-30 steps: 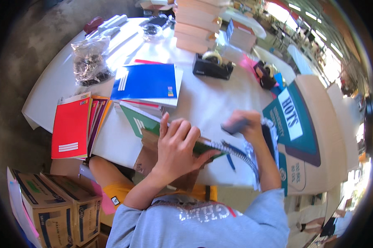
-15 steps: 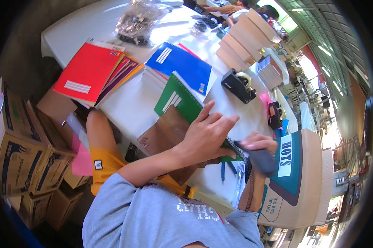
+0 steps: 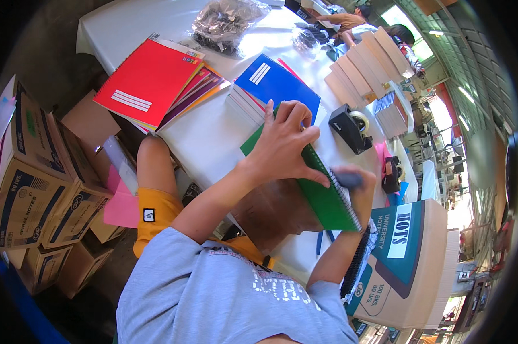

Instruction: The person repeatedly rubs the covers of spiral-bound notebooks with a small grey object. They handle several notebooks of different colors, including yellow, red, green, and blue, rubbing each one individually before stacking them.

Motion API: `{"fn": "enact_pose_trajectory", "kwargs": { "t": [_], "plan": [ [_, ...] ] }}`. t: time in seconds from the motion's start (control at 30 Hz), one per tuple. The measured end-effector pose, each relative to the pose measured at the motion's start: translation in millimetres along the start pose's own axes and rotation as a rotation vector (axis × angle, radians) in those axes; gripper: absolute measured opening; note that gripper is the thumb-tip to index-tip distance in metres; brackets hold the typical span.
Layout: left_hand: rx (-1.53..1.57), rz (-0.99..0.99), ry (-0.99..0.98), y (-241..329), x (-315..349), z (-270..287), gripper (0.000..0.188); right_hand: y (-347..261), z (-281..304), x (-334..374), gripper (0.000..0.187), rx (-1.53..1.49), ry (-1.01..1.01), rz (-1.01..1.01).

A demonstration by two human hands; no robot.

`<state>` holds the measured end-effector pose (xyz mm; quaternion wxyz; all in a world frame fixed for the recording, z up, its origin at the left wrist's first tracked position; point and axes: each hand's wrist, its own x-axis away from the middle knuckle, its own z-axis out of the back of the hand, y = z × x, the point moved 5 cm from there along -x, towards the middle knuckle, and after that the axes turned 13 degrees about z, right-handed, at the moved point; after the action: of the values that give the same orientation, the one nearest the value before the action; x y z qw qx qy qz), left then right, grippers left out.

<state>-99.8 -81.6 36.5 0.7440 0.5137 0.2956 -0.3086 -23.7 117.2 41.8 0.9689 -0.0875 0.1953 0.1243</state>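
A green spiral notebook stands tilted over the table in front of me. My left hand grips its upper part, the thumb against the green cover and the fingers bent over the far edge. At the spiral side is my right hand, closed around a dark blue-grey rounded object, too blurred to name. It is at the wire coil; whether it touches cannot be told. Beneath the notebook lies a brown glossy board. Blue pen-like sticks lie beside it, partly hidden by my right forearm.
Stacks topped by a red notebook and a blue notebook lie beyond my hands. A black tape dispenser stands to the right, near tall notebook stacks. Cartons stand at left and right. Other people work at the back.
My left hand has gone from lying spread across the notebook to gripping its upper edge. The notebook is raised and tilted more. The dark object has moved up along the coil. The view has shifted.
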Motion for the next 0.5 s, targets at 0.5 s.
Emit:
{"fn": "enact_pose_trajectory", "kwargs": {
  "t": [0.5],
  "plan": [
    [0.127,0.055,-0.025,-15,-5,6,0.064,-4,-1,-33,0.02,-0.952,0.476,0.072]
  ]
}}
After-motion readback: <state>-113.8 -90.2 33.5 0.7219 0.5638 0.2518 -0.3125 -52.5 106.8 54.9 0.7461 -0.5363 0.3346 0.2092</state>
